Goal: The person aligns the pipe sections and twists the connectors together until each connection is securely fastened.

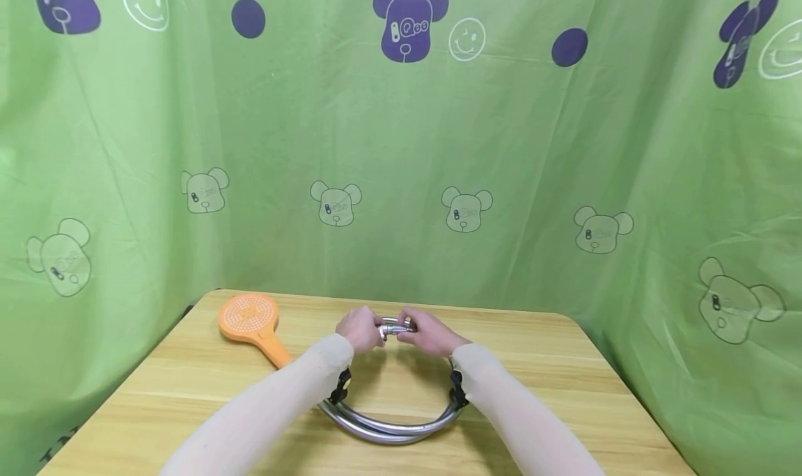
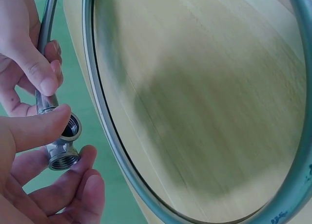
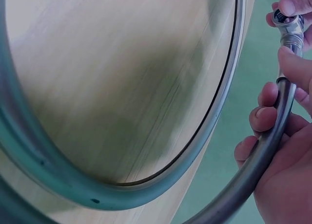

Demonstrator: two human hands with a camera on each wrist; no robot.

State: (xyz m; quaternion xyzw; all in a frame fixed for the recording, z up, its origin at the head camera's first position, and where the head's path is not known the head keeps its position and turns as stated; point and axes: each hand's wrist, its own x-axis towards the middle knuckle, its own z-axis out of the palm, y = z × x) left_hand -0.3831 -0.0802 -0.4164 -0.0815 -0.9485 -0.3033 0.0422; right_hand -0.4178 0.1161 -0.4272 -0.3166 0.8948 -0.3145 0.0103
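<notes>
Above the table's far part, my left hand (image 1: 361, 330) pinches a shiny metal tee fitting (image 2: 62, 148) between thumb and fingers. Two threaded openings of the fitting face outward in the left wrist view. From the other side, my right hand (image 1: 432, 333) grips the end of a silver shower hose (image 3: 273, 146), thumb and fingers round its metal collar. That collar meets the fitting in line with it. The hose (image 1: 401, 434) hangs in a coiled loop below and between both forearms.
An orange shower head (image 1: 249, 316) lies on the wooden table (image 1: 532, 392) at the left, its handle partly behind the left forearm. Green patterned curtains (image 1: 401, 128) surround the table at the back and sides.
</notes>
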